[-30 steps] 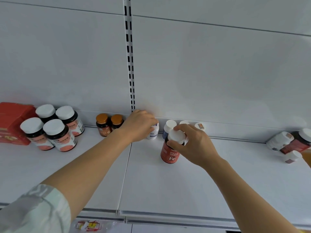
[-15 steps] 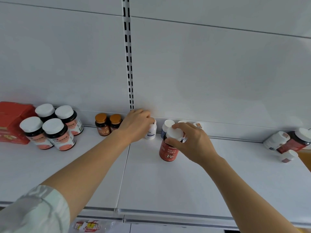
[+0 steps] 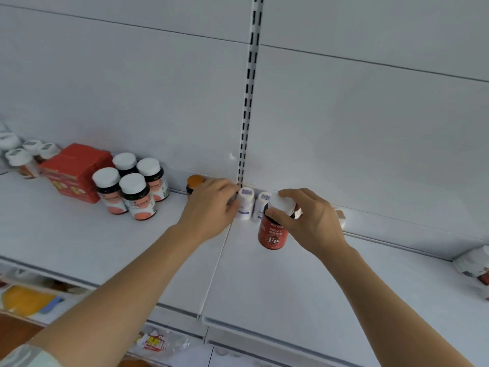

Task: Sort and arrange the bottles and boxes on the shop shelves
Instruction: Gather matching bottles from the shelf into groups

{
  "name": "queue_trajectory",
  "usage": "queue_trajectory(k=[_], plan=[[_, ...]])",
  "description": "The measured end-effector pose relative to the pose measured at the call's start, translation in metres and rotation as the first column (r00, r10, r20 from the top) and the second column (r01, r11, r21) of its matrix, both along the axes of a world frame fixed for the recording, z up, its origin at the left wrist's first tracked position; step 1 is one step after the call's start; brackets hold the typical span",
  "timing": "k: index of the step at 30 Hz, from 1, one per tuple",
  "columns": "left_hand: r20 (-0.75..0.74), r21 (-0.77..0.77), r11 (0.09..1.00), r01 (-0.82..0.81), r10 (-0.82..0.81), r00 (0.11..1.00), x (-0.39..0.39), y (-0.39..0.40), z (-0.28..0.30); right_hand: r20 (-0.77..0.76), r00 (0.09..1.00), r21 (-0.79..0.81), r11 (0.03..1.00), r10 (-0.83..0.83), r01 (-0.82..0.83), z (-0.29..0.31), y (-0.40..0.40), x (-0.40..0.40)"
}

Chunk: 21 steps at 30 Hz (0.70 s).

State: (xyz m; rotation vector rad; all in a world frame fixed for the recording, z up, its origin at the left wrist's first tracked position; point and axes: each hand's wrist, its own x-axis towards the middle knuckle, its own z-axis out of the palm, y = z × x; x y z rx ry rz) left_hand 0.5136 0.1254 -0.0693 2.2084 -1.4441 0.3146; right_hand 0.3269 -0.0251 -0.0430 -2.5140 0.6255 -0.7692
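A red bottle marked Fe [image 3: 272, 235] with a white cap stands on the white shelf [image 3: 264, 292]. My right hand [image 3: 309, 218] grips it from above by the cap. My left hand [image 3: 209, 205] reaches to the shelf's back and holds the left side of a small white bottle [image 3: 245, 205] with curled fingers. A second small white bottle [image 3: 260, 207] stands right beside it, partly behind the red one. A third one [image 3: 340, 216] peeks out behind my right hand. An orange-capped bottle [image 3: 195, 182] shows behind my left hand.
Several dark bottles with white caps [image 3: 132, 192] stand left of my hands, then red boxes [image 3: 76, 173] and more bottles [image 3: 18, 157] at the far left. Bottles lie on their sides at the far right [image 3: 473, 266]. Packets [image 3: 152, 343] lie on the shelf below.
My view has swung left, so more of the left shelf shows. My left hand has slid left, uncovering most of the small white bottle. The right hand still holds the red bottle's cap.
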Motion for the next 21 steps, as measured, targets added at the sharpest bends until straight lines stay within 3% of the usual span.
queue_trajectory(k=[10,17,21], plan=[[0.032,-0.140,0.978,-0.158,0.164,0.986,0.017,0.114,0.013,0.080,0.988,-0.014,0.991,0.135,-0.135,0.016,0.096,0.057],[0.002,-0.056,0.966,-0.254,0.254,0.967,0.064,0.243,0.022,0.114,0.968,-0.098,0.972,0.222,-0.211,0.026,0.217,0.125],[-0.007,-0.019,0.942,-0.335,0.335,0.942,0.095,0.318,0.024,0.117,0.952,-0.041,0.959,0.284,-0.281,0.023,0.287,0.173]])
